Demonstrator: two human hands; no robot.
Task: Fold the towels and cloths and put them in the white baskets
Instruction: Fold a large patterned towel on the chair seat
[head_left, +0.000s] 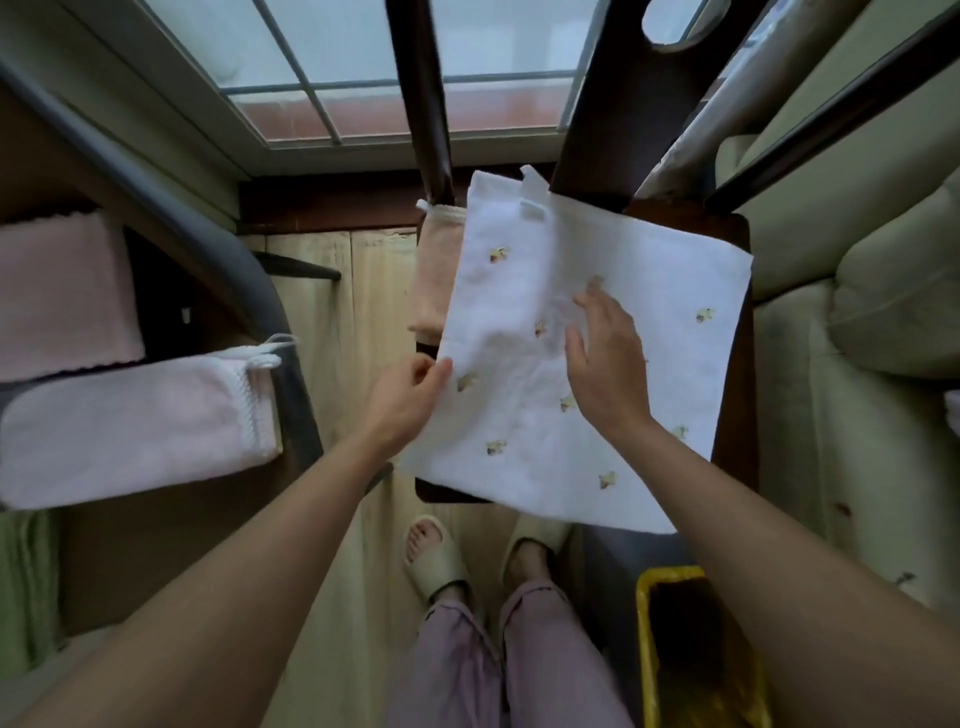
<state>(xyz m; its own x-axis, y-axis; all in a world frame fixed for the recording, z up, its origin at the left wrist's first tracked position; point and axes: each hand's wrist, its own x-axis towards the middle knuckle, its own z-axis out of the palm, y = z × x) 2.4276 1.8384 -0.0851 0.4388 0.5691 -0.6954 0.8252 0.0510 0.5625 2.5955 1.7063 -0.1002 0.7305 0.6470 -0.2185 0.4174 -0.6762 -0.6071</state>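
We've got the white cloth (597, 364) spread on the dark chair seat (732, 364) as a worktop. Left hand (405, 402) pinches its left edge, prob. to fold over; right hand (605, 358) lies flat w/ fingers spread, pinning it.

We cannot see most of the dark chair seat (733, 332) under the white towel (639, 270); the peach cloth (436, 280) is half covered too.

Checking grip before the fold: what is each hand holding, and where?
Left hand pinches the white towel at its left edge. Right hand holds nothing; it lies flat on it.
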